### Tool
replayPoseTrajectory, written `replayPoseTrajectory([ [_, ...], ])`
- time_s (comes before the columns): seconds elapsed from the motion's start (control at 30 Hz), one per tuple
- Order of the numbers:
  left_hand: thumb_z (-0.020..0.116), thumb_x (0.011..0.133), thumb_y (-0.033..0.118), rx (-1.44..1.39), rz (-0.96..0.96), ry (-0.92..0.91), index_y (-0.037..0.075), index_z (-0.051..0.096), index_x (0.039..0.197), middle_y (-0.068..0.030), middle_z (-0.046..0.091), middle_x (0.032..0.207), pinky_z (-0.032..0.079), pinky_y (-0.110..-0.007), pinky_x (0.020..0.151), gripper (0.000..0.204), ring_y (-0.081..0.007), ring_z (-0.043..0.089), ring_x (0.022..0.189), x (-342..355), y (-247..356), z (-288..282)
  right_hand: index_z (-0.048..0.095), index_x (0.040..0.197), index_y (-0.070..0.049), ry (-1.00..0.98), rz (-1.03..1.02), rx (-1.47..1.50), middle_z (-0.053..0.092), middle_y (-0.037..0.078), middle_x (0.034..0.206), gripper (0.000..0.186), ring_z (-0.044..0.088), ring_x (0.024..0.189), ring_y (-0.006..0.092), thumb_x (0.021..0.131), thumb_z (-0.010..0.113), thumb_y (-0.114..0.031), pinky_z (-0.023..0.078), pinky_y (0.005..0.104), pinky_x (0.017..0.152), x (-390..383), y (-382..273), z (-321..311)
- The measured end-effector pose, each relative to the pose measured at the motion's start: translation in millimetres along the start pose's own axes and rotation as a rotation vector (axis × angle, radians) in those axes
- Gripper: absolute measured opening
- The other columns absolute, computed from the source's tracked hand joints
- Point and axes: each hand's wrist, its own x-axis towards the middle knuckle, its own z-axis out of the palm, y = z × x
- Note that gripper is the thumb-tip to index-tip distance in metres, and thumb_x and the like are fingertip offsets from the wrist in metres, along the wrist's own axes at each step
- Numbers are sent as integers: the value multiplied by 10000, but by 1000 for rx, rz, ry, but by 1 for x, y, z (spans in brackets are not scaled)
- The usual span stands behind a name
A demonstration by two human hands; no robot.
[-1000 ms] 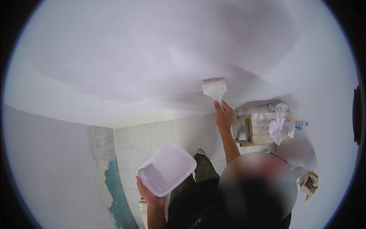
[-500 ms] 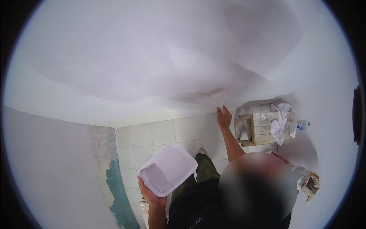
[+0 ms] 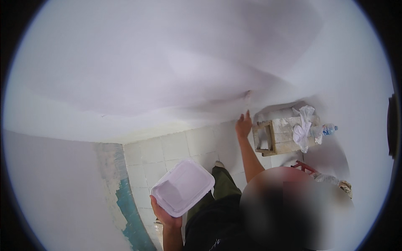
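My left hand [image 3: 166,214] grips the lower left edge of a white plastic tray [image 3: 202,195], which has a smooth pale lilac layer inside. My right hand [image 3: 243,124] is closed around the pale handle of a paintbrush [image 3: 248,98]. The brush is seen nearly edge-on, its reddish-brown bristle end against the lower part of the white wall [image 3: 167,71]. Pale lilac covers the wall above, and a whiter strip runs along its foot. My fingers partly hide the handle.
Right of my right arm stands a paint-spattered wooden stool [image 3: 284,134] with a crumpled plastic bag [image 3: 302,130] and a water bottle [image 3: 329,129] on it. White tiles [image 3: 176,146] cover the floor. The left wall has a peeling teal patch [image 3: 127,205]. A red object [image 3: 305,166] lies behind the stool.
The paintbrush has moved slightly right and up along the wall and turned from broadside to edge-on. My left hand and the tray have barely shifted. The view has moved slightly.
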Motion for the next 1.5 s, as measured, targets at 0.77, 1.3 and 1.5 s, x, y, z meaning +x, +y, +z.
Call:
replayPoseTrajectory([
  [0.77, 290, 975, 619, -56, -116, -87, 100, 310, 1492, -144, 396, 1479, 364, -603, 1074, 732, -388, 401, 1352, 14, -35, 26, 566, 1316, -22, 25, -39, -95, 658, 220, 1110, 428, 624, 995, 392, 944, 562, -233, 479, 478, 880, 66, 107, -19],
  [1.3, 294, 1016, 519, 9, -56, -125, 81, 381, 1442, -125, 459, 1428, 383, -506, 1081, 617, -335, 442, 1327, 2, -32, 58, 603, 1282, -58, -377, -344, -115, 662, 250, 1108, 378, 631, 1026, 425, 931, 592, -198, 504, 474, 897, 73, 99, -42],
  [1.5, 300, 1015, 517, 35, -50, -81, 78, 376, 1445, -124, 455, 1430, 384, -514, 1077, 619, -338, 443, 1324, 4, -35, 57, 597, 1280, -25, -161, -4, -44, 652, 287, 1101, 383, 634, 1031, 427, 934, 577, -190, 501, 472, 882, 116, 119, -85],
])
